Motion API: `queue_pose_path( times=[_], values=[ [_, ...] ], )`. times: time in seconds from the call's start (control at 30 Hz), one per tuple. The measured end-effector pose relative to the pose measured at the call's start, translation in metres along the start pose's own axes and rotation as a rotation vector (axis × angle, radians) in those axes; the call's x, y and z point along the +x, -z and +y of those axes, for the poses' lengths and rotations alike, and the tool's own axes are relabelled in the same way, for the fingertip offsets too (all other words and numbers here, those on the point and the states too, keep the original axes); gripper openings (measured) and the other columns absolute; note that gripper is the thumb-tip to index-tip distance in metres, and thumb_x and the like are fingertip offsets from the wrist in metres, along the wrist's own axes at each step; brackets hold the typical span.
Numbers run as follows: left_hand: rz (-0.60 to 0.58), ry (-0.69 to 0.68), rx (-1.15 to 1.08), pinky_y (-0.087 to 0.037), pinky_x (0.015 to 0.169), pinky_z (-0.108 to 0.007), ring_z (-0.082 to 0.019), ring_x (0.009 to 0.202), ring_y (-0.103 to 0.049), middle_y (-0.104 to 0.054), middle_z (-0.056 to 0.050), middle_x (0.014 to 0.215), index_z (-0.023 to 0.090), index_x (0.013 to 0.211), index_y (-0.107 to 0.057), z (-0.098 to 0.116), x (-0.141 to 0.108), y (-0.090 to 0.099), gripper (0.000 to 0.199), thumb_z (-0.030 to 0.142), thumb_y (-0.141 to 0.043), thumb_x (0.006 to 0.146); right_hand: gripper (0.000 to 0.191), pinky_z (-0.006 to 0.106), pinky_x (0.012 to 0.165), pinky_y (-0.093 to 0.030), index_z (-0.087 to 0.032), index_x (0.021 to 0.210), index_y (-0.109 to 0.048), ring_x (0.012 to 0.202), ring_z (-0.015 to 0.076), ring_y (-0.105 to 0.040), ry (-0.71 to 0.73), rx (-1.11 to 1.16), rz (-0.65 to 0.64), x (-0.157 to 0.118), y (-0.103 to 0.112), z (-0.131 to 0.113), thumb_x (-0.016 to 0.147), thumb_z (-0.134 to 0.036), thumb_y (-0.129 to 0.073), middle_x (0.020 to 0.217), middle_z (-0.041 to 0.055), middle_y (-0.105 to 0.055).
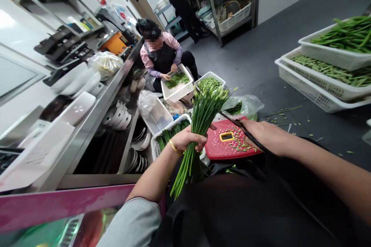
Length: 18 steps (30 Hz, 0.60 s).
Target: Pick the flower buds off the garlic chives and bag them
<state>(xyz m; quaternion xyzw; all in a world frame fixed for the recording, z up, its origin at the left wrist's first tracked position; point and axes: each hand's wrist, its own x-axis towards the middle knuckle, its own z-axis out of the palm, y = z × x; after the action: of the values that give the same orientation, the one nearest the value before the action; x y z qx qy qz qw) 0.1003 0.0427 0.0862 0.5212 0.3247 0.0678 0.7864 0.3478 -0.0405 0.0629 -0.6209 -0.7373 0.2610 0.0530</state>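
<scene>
A thick bunch of long green stems (199, 115) with pale bud tips is upright and slightly tilted in my left hand (189, 139), whose fingers wrap round it. My right hand (262, 135) is closed around dark scissors (232, 119), whose blades point toward the bunch near the bud ends. Below them sits a red lid or stool top (222, 142) with a yellow-rimmed opening, sprinkled with small green bits. A white basket (153, 148) of dark green stems stands just left of the bunch.
A crouching person (162, 52) handles greens in a white basket (181, 94). Stacked baskets of green beans (324, 94) stand at the right. A clear bag (251, 104) lies beyond the red top. Steel shelving (101, 104) with dishes runs along the left.
</scene>
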Motion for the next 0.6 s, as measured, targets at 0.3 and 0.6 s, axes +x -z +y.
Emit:
queue_pose_path(
  times=[0.3, 0.6],
  values=[
    [0.040, 0.094, 0.182, -0.035, 0.040, -0.022, -0.008, 0.037, -0.044, -0.052, 0.003, 0.044, 0.009, 0.074, -0.063, -0.009, 0.008, 0.001, 0.030, 0.031, -0.078, 0.060, 0.032, 0.035, 0.074, -0.048, -0.016, 0.112, -0.061, 0.091, 0.0299, -0.070, -0.024, -0.020, 0.078, 0.008, -0.001, 0.003, 0.089, -0.030, -0.046, 0.106, 0.0161, -0.071],
    [0.012, 0.119, 0.149, -0.036, 0.039, -0.022, -0.007, 0.036, -0.043, -0.052, 0.004, 0.046, 0.006, 0.089, -0.067, -0.008, 0.001, 0.005, 0.040, 0.028, -0.078, 0.058, 0.036, 0.032, 0.062, -0.046, -0.021, 0.084, -0.063, 0.072, 0.0267, -0.070, 0.065, 0.046, 0.211, -0.005, -0.032, 0.019, 0.091, -0.046, -0.038, 0.076, 0.0108, -0.071]
  ],
)
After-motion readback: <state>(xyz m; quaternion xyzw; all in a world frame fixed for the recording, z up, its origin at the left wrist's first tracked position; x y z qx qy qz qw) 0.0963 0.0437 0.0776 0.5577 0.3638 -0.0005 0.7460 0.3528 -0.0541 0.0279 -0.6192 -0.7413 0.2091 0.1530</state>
